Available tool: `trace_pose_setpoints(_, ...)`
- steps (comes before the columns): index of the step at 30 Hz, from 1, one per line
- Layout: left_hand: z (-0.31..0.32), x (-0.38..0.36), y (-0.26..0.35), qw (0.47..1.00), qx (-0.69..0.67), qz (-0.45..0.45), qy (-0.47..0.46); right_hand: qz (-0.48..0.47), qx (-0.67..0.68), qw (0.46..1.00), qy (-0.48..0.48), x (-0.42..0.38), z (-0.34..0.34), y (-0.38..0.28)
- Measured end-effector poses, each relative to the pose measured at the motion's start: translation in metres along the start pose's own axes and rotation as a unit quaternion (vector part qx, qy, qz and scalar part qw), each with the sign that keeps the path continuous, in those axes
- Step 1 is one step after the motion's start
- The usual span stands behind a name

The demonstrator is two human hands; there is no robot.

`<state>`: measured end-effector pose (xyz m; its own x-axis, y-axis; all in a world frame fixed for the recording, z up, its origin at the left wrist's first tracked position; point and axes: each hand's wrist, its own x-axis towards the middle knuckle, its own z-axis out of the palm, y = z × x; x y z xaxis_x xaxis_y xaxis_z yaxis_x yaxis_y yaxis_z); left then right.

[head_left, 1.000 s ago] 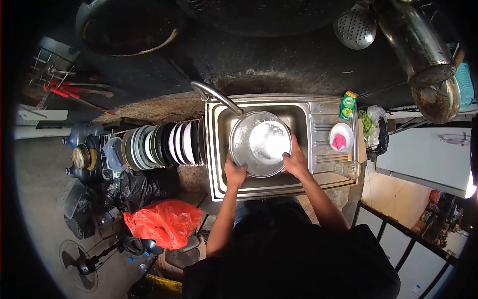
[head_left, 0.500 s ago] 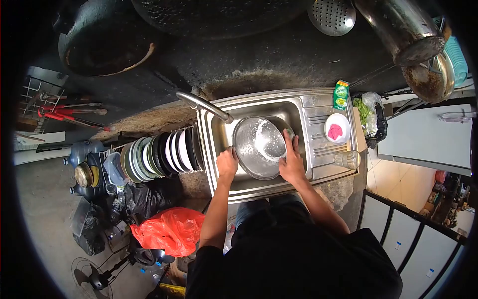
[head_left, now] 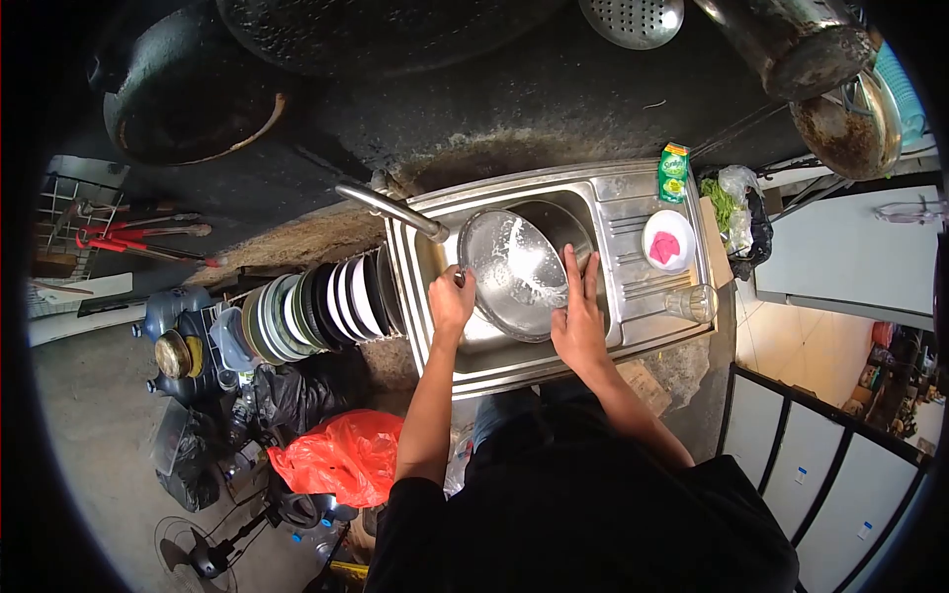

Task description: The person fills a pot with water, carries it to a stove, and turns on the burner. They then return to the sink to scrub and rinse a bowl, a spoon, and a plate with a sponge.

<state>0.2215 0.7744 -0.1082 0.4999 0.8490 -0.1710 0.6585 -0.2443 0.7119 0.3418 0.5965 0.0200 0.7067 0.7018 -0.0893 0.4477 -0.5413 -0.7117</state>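
Note:
A round metal basin [head_left: 504, 287] with white suds on its inner face is tilted in the steel sink [head_left: 435, 287]. My left hand [head_left: 453, 301] is closed on its left rim. My right hand [head_left: 581, 331] is at the opposite rim, thumb by the edge and two fingers stretched along the outer side; anything beneath those fingers is hidden. Over the sink's left part reaches the faucet [head_left: 395, 212]. On the drainboard to the right are a white bowl [head_left: 653, 255] with a pink item [head_left: 664, 247], a green soap pouch [head_left: 673, 173] and a clear glass [head_left: 689, 303] on its side.
A row of plates [head_left: 306, 308] stands in a rack left of the sink. Below it lie black bags [head_left: 306, 385] and a red plastic bag [head_left: 346, 460]. Pans [head_left: 188, 109] and a perforated skimmer [head_left: 638, 18] hang on the dark wall. Leafy greens [head_left: 719, 208] sit at the right.
My right hand's fingers have straightened, and the green bit seen at its fingertips is out of sight. The suds streak inside the basin has narrowed. The whole view has shifted slightly.

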Motion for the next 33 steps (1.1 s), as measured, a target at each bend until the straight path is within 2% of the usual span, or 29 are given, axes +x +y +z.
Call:
trace_pose_setpoints(3,-0.003,0.013,-0.006,1.0,0.0,0.014,-0.022,0.009,0.032,0.999,0.018,0.004,-0.001,0.004)
trace_pose_setpoints(4,0.001,0.025,-0.023,0.996,-0.088,0.012,0.008,0.012,0.037,0.999,0.026,0.006,-0.003,0.007)
trace_pose_setpoints(5,-0.014,0.032,0.004,0.984,-0.175,0.009,0.039,0.014,0.041,0.999,0.033,0.009,-0.004,0.009)
trace_pose_setpoints(6,-0.037,0.038,0.028,0.96,-0.258,-0.108,-0.032,0.013,0.042,0.998,0.034,0.011,-0.005,0.011)
trace_pose_setpoints(7,-0.04,0.052,0.03,0.909,-0.392,-0.141,0.011,0.025,0.059,0.997,0.038,0.012,-0.006,0.012)
trace_pose_setpoints(8,-0.054,0.068,0.035,0.884,-0.435,-0.17,0.001,0.035,0.075,0.996,0.042,0.013,-0.006,0.013)
trace_pose_setpoints(10,-0.061,0.105,0.015,0.826,-0.539,-0.164,-0.031,0.027,0.068,0.997,0.04,0.016,-0.006,0.016)
trace_pose_setpoints(13,-0.063,0.13,0.01,0.828,-0.527,-0.19,-0.026,0.024,0.088,0.995,0.027,0.019,0.0,0.024)
trace_pose_setpoints(16,-0.055,0.14,-0.002,0.8,-0.562,-0.209,-0.017,0.06,0.139,0.988,-0.009,0.019,0.002,0.029)
trace_pose_setpoints(18,-0.059,0.117,0.003,0.812,-0.561,-0.158,0.011,0.126,0.241,0.961,-0.051,0.018,-0.001,0.026)
trace_pose_setpoints(19,-0.058,0.108,-0.006,0.854,-0.5,-0.142,0.024,0.086,0.223,0.97,-0.039,0.017,0.009,0.043)
trace_pose_setpoints(20,-0.057,0.097,-0.011,0.887,-0.446,-0.116,0.029,0.084,0.224,0.97,-0.037,0.019,0.009,0.048)
trace_pose_setpoints(22,-0.047,0.094,-0.049,0.886,-0.445,-0.13,0.009,0.186,0.378,0.901,-0.105,0.023,0.009,0.054)
trace_pose_setpoints(23,-0.045,0.091,-0.055,0.9,-0.407,-0.155,0.029,0.252,0.399,0.876,-0.095,0.024,0.008,0.048)
trace_pose_setpoints(24,-0.043,0.089,-0.06,0.911,-0.368,-0.179,0.05,0.251,0.398,0.877,-0.093,0.026,0.007,0.048)
trace_pose_setpoints(25,-0.049,0.075,-0.04,0.905,-0.374,-0.193,0.064,0.267,0.418,0.861,-0.115,0.027,0.006,0.05)
trace_pose_setpoints(26,-0.052,0.063,-0.03,0.903,-0.379,-0.196,0.042,0.284,0.438,0.842,-0.138,0.027,0.006,0.052)
trace_pose_setpoints(28,-0.017,0.066,-0.099,0.871,-0.446,-0.2,-0.054,0.285,0.457,0.825,-0.173,0.03,0.01,0.056)
trace_pose_setpoints(30,-0.053,0.015,-0.003,0.807,-0.533,-0.246,-0.069,0.283,0.479,0.805,-0.205,0.036,0.018,0.058)
trace_pose_setpoints(31,-0.046,0.007,-0.018,0.772,-0.591,-0.197,-0.131,0.297,0.485,0.791,-0.226,0.037,0.023,0.06)
trace_pose_setpoints(32,-0.038,-0.005,-0.027,0.83,-0.528,-0.15,-0.099,0.311,0.489,0.776,-0.248,0.038,0.027,0.057)
trace_pose_setpoints(33,-0.034,-0.015,-0.037,0.826,-0.534,-0.163,-0.077,0.298,0.482,0.782,-0.261,0.039,0.029,0.055)
